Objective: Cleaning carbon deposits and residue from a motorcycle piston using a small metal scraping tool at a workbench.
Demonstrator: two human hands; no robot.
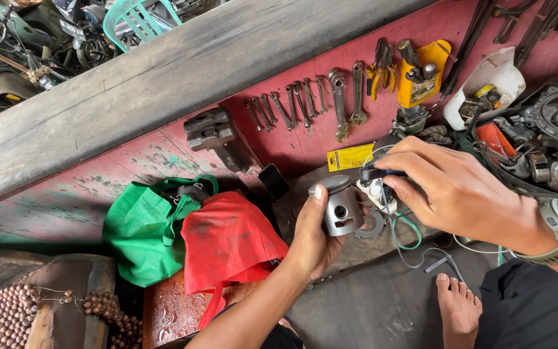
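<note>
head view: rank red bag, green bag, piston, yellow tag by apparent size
1. Red bag and green bag: about equal, overlapping, so no ranking between them.
2. Piston, held in the left hand.
3. Yellow tag, though it lies farther from the camera.

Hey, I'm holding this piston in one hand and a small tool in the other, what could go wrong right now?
The left hand grips the piston in mid-air; if it slips, it may hit the bare foot below. The right hand holds a dark tool close to the left thumb, so a slip might nick it. Loose wires hang near both hands and could snag.
</note>
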